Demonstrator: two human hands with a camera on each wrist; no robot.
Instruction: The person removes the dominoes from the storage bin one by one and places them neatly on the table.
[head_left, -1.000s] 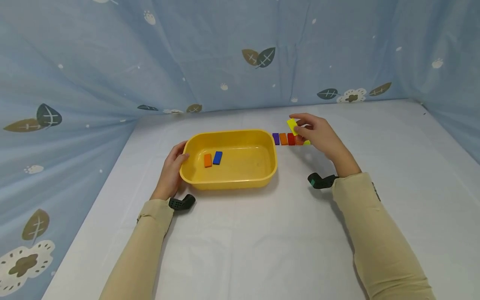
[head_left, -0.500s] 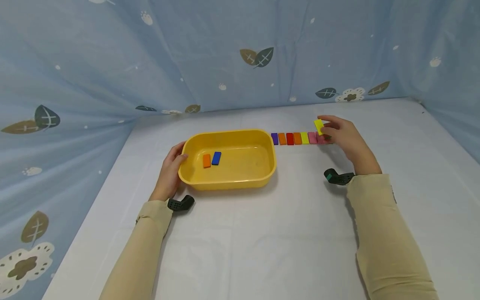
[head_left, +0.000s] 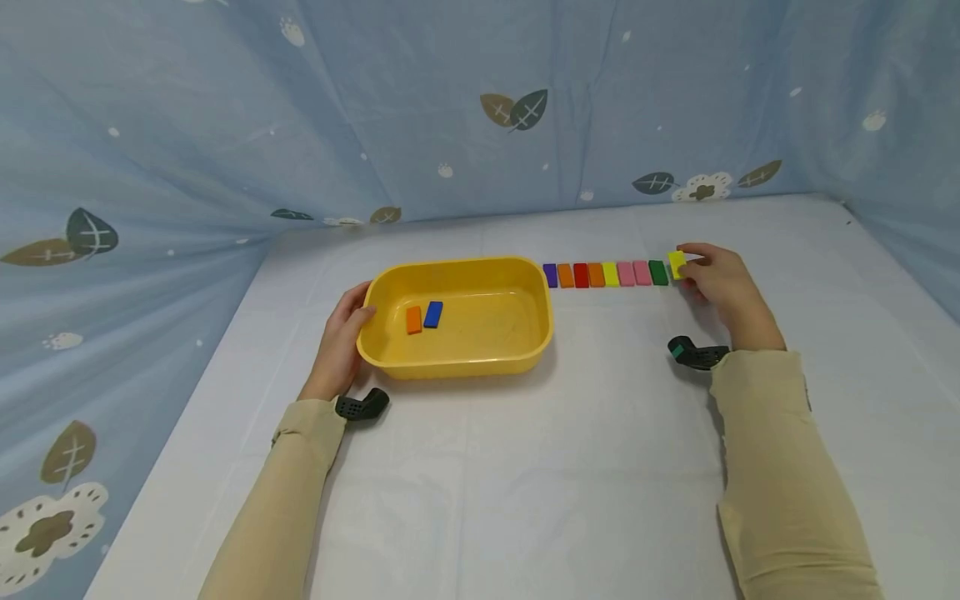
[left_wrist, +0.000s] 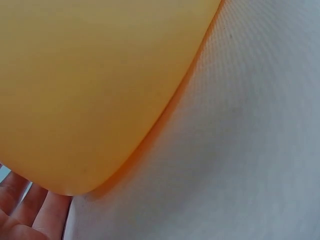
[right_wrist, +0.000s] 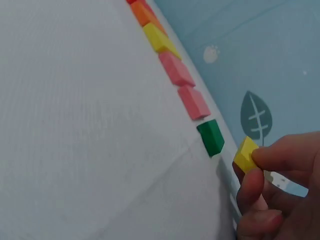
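My right hand (head_left: 720, 277) pinches a yellow block (head_left: 677, 265) between thumb and fingers, just right of the green block (head_left: 658, 272) that ends a row on the table. In the right wrist view the yellow block (right_wrist: 246, 155) stands a little apart from the green block (right_wrist: 211, 137). The row runs leftward through pink (head_left: 642, 272), yellow, orange, red (head_left: 581, 275) and purple (head_left: 551, 275) blocks. On the left, my left hand (head_left: 341, 342) grips the end of a yellow basin (head_left: 450, 367), thumb over the rim. Inside the basin lie an orange block (head_left: 414, 320) and a blue block (head_left: 432, 314).
A white cloth covers the table (head_left: 525, 483). Behind it and on both sides hangs a blue patterned curtain (head_left: 420, 108). The basin's right end sits close to the purple end of the row. Each wrist wears a black camera (head_left: 363, 406).
My right hand has carried the yellow block rightward along the row and lowered it beyond the green block, uncovering the pink and green blocks. The left hand and basin stay nearly still.
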